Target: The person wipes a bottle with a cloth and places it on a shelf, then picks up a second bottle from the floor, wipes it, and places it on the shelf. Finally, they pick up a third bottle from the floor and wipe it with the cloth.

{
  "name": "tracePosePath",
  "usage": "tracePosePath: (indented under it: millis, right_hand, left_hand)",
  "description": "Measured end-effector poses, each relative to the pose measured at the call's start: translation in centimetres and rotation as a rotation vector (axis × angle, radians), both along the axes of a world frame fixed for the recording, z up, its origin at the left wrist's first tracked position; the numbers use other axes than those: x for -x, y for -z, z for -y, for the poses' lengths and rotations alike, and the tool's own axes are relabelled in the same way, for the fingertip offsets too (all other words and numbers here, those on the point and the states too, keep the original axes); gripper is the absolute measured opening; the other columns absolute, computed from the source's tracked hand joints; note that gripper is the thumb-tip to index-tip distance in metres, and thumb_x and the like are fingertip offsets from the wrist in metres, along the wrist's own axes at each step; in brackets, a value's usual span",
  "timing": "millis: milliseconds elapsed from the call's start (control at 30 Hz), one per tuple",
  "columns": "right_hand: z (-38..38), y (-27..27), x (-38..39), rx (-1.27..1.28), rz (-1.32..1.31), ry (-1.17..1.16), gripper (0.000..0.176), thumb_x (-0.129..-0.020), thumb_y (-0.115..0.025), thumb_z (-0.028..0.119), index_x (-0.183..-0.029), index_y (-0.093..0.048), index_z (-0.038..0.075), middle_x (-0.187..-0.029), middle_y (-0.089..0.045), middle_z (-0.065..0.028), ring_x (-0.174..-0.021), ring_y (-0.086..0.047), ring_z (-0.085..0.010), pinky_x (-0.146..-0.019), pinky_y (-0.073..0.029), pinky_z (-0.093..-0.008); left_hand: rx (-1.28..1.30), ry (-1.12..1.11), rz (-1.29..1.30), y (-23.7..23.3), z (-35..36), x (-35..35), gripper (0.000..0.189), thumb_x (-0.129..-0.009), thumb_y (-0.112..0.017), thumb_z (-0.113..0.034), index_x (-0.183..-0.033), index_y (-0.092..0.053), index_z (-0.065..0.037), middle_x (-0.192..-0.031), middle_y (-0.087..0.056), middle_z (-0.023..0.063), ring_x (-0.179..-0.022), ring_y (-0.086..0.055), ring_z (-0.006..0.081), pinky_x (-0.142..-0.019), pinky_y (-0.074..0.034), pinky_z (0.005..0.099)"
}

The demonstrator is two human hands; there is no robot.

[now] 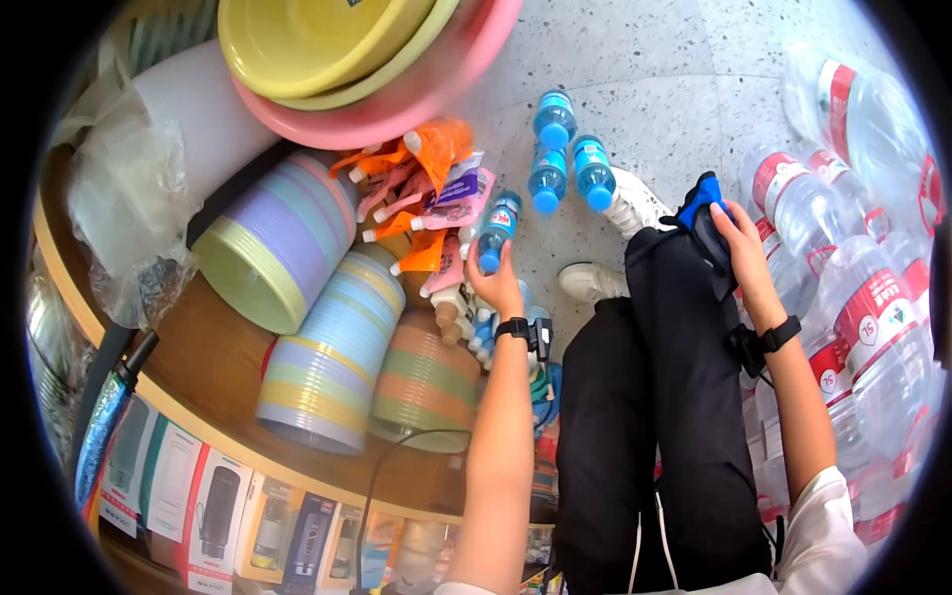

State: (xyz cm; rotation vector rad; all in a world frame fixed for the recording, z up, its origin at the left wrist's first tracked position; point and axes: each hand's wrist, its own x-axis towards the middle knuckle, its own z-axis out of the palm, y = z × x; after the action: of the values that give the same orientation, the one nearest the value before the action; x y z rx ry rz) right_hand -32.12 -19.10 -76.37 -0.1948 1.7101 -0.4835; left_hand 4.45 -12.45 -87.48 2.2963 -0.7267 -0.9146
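Observation:
A small water bottle [501,218] with a blue cap and blue label is gripped near its cap by my left hand [496,290]. Right beside it lie orange and pink spouted pouches [439,154] on the wooden shelf. Three similar blue-capped bottles [594,171] stand on the floor just beyond. My right hand [739,243] is closed on a black and blue cloth item [706,203] at my knee; its exact kind cannot be made out. Both wrists wear black straps.
Stacked colored tubs [288,233] lie on their sides along the wooden shelf [213,367], under yellow and pink basins [297,45]. Large clear water jugs [873,307] with red labels crowd my right side. Boxed goods [213,506] line a lower shelf. My white shoes [635,203] rest on the speckled floor [664,109].

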Motion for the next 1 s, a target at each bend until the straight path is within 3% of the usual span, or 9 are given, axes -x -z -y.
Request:
tracePosePath:
  millis: [133,267,400,633,733,800,833,867,1000]
  right_hand:
    - [0.3,0.0,-0.3,-0.015,-0.041,-0.089,0.041,-0.1,-0.058,0.038,-0.122,-0.06,0.003,-0.105,-0.062,0.001,-0.098,-0.055,-0.0066,-0.088,-0.039,-0.0207]
    - [0.2,0.2,-1.0,-0.014,-0.124,-0.113,0.04,-0.1,-0.058,0.037,-0.122,-0.06,0.003,-0.105,-0.062,0.001,-0.097,-0.054,-0.0061,-0.088,-0.039,-0.0207]
    - [-1.0,0.7,-0.8,0.024,-0.081,-0.173,0.041,-0.098,-0.061,0.036,-0.121,-0.06,0.002,-0.106,-0.062,-0.0027,-0.096,-0.055,-0.0087,-0.087,-0.042,-0.0223]
    - [-0.7,-2.6,-2.0,0.108,-0.158,-0.264,0.044,-0.098,-0.062,0.036,-0.123,-0.06,0.0,-0.106,-0.062,-0.0035,-0.096,-0.055,-0.0091,-0.087,-0.042,-0.0227]
    - [-0.5,-6.0,-2.7,0.144,-0.173,-0.264,0.043,-0.098,-0.062,0.035,-0.12,-0.062,-0.002,-0.102,-0.062,-0.0022,-0.092,-0.054,-0.0078,-0.084,-0.042,-0.0224]
    - [-0.4,-9.5,-3.3,0.215,-0.147,-0.324,0.039,-0.1,-0.06,0.035,-0.108,-0.067,-0.003,-0.092,-0.062,0.0017,-0.084,-0.052,-0.0049,-0.076,-0.041,-0.0208]
    - [-0.6,-11.4,-3.3,0.231,-0.13,-0.348,0.039,-0.102,-0.058,0.035,-0.095,-0.069,-0.002,-0.08,-0.057,0.0059,-0.075,-0.046,-0.0025,-0.068,-0.037,-0.0203]
    - [-0.5,-14.3,-4.5,0.225,-0.118,-0.282,0.039,-0.102,-0.058,0.036,-0.085,-0.066,0.001,-0.076,-0.052,0.0073,-0.072,-0.042,-0.0018,-0.065,-0.034,-0.0211]
    - [0.5,-30.3,-9.6,0.142,0.04,-0.273,0.043,-0.103,-0.053,0.042,-0.087,-0.065,0.004,-0.077,-0.053,0.007,-0.072,-0.045,-0.0031,-0.066,-0.037,-0.022]
  left_hand:
    - [0.155,-0.052,-0.07,2.1,-1.3,0.7,0.07,-0.077,-0.086,-0.011,-0.136,-0.051,0.0,-0.132,-0.055,0.0129,-0.119,-0.054,0.0221,-0.102,-0.044,0.036]
    - [0.165,-0.142,-0.181,2.4,-0.9,1.2,0.071,-0.077,-0.086,-0.009,-0.136,-0.049,0.001,-0.132,-0.055,0.0135,-0.112,-0.057,0.0234,-0.099,-0.047,0.0353]
    - [0.051,-0.036,0.08,2.5,-1.4,1.2,0.064,-0.074,-0.087,-0.016,-0.128,-0.057,0.001,-0.119,-0.064,0.014,-0.102,-0.062,0.0218,-0.092,-0.049,0.0357]
    - [0.101,-0.008,0.114,-1.2,-0.8,2.8,0.059,-0.071,-0.088,-0.019,-0.121,-0.063,0.001,-0.107,-0.07,0.0144,-0.093,-0.065,0.0222,-0.088,-0.051,0.037]
    - [0.095,-0.002,0.023,-6.4,-1.2,3.8,0.06,-0.071,-0.088,-0.018,-0.123,-0.063,0.0,-0.106,-0.068,0.01,-0.093,-0.062,0.0165,-0.087,-0.051,0.0331]
    - [0.074,0.114,0.027,-11.8,-1.7,4.4,0.06,-0.071,-0.088,-0.019,-0.123,-0.064,-0.001,-0.099,-0.069,0.0088,-0.086,-0.062,0.0154,-0.081,-0.052,0.0327]
    - [0.06,0.144,0.026,-15.0,-2.1,4.6,0.06,-0.071,-0.089,-0.02,-0.123,-0.064,-0.002,-0.095,-0.068,0.0082,-0.083,-0.061,0.0149,-0.079,-0.052,0.0325]
    - [0.051,0.174,0.026,-18.5,-2.6,4.7,0.06,-0.071,-0.089,-0.02,-0.123,-0.065,-0.003,-0.092,-0.068,0.0076,-0.081,-0.061,0.0145,-0.077,-0.053,0.0324]
    - [0.225,0.349,0.063,-34.8,-4.3,5.3,0.062,-0.068,-0.089,-0.021,-0.121,-0.065,-0.001,-0.096,-0.07,0.0145,-0.086,-0.068,0.022,-0.08,-0.054,0.0354]
